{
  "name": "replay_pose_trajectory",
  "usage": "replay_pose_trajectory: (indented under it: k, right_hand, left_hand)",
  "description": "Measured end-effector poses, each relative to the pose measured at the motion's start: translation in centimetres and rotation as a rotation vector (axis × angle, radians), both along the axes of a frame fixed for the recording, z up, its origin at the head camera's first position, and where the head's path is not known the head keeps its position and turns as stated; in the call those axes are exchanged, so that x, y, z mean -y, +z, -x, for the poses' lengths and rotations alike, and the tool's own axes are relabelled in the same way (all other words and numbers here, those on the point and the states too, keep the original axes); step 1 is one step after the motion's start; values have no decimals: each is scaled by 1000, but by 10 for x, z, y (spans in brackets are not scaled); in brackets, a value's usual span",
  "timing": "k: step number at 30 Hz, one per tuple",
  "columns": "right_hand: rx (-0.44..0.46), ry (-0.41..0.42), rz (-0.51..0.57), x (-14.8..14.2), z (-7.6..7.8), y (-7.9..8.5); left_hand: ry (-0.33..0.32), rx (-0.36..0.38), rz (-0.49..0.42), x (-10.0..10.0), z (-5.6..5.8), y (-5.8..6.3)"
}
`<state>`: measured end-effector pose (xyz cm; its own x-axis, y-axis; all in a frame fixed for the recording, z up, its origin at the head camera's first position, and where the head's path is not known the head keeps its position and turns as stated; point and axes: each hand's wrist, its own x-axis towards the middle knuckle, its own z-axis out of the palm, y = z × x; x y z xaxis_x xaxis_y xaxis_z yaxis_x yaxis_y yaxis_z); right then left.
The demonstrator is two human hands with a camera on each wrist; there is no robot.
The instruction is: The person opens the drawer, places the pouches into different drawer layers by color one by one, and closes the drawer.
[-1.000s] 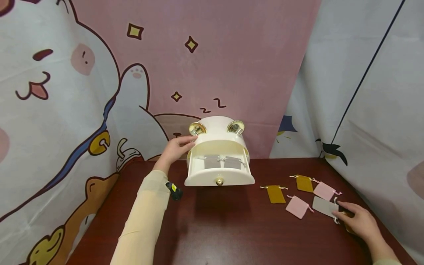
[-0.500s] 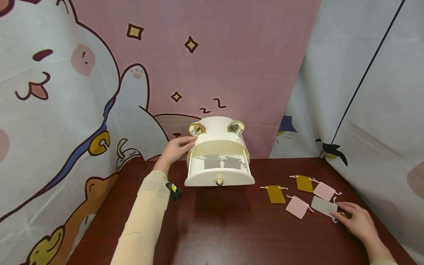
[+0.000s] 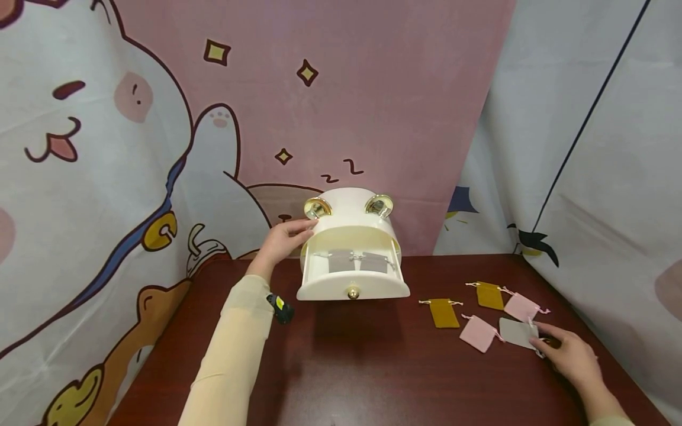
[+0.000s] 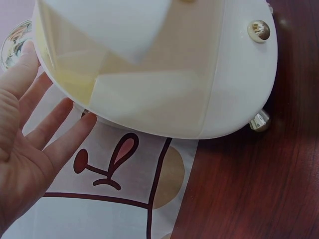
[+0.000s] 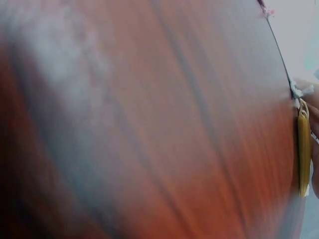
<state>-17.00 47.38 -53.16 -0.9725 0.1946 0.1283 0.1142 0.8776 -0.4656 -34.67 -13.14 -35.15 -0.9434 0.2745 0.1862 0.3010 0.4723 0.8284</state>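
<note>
A white rounded box (image 3: 348,207) with two gold-rimmed eye-like knobs stands at the back of the table, its drawer (image 3: 353,287) pulled out. Two grey drawstring pouches (image 3: 341,261) lie in the drawer. My left hand (image 3: 285,236) touches the box's left side with its fingertips, fingers spread and fairly straight in the left wrist view. At the table's right, my right hand (image 3: 572,355) pinches the drawstring edge of another grey drawstring pouch (image 3: 514,331), lying flat. A mustard pouch (image 5: 304,154) shows edge-on beside the fingers in the right wrist view, mostly hidden by the hand from the head.
Around the right hand lie two mustard pouches (image 3: 444,313) and two pink pouches (image 3: 479,333) on the dark red-brown table (image 3: 383,373). A printed cloth (image 3: 373,106) hangs behind, and another pale cloth borders the right edge.
My right hand has shifted slightly left, and the grey pouch at its fingers has slid left with it. The left hand, box and drawer have stayed put.
</note>
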Motion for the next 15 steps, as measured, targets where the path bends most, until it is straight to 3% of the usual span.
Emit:
replay_pose_trajectory:
  k: [6,10,15]
  right_hand:
    - [10,-37,48,6,1,1]
    - [-23,-80,68,12,3,2]
    - [-106,-74,67,20,6,4]
  left_hand:
    - [1,-1,-3,1,1,-1]
    - [-1,-3,-5,1,1,-2]
    - [2,3,-6,1,1,-2]
